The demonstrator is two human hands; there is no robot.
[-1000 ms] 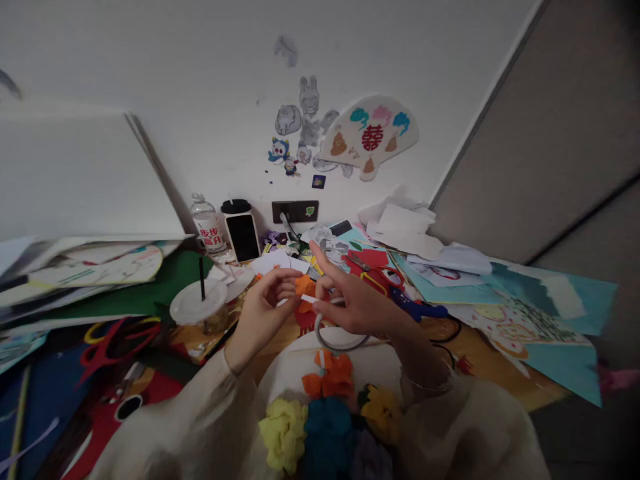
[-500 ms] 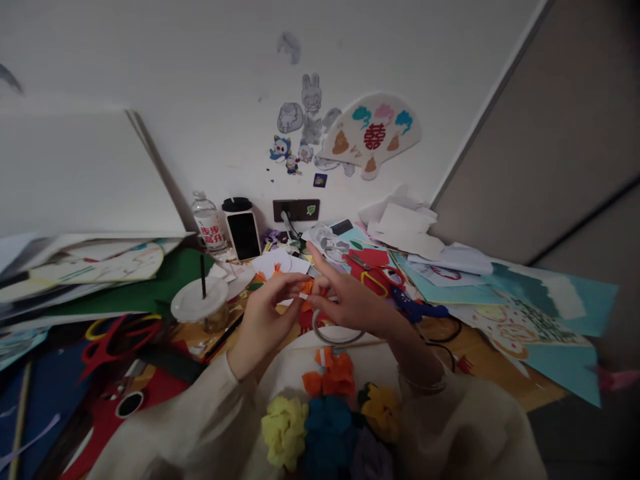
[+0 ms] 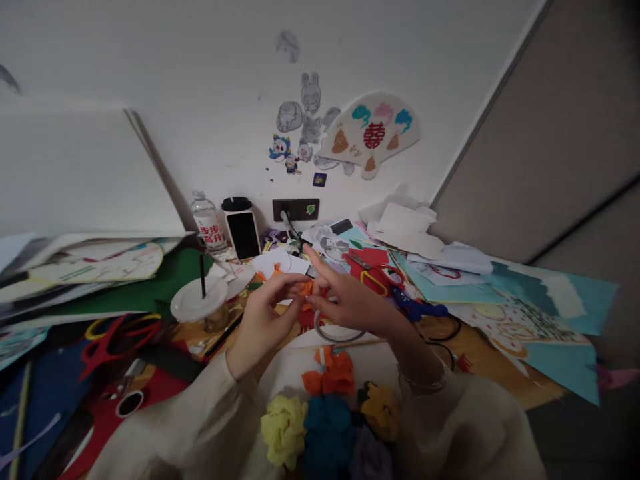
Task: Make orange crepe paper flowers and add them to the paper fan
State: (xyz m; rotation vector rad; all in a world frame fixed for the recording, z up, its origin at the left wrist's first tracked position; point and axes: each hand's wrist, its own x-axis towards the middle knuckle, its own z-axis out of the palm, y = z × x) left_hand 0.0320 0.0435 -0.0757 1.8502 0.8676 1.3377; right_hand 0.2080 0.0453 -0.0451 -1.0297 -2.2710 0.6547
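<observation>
Closer together than a moment earlier, the left hand (image 3: 265, 319) and right hand (image 3: 353, 303), now nearly fingertip to fingertip above the lap. Between them, a scrap of orange crepe paper (image 3: 306, 288), raised clear of the heap below. Curled and narrow, the left fingers (image 3: 285, 283), pinching the scrap against the thumb. Up and spread wide from the rest, the right forefinger (image 3: 315, 257); narrow and close against the same scrap, the right thumb and lower fingers, though no telling whether gripping or only touching. Just under the right hand, a pale ring of tape (image 3: 333, 335) on its side. Nearer the body, a cluster of crumpled crepe-paper blooms in orange (image 3: 329, 373), yellow (image 3: 284, 430), deep blue (image 3: 327, 433), gold (image 3: 381, 410) and purple (image 3: 370, 459), between two cream sleeves (image 3: 195, 407). Left of the hands, a plastic cup (image 3: 216, 319) with a white lid and black straw; farther back, an upright phone (image 3: 243, 235) and a water bottle (image 3: 206, 223) against the wall. Right of the hands, yellow-handled scissors (image 3: 374, 283) on red paper (image 3: 373, 259), beside a blue cut-out (image 3: 417, 310)
</observation>
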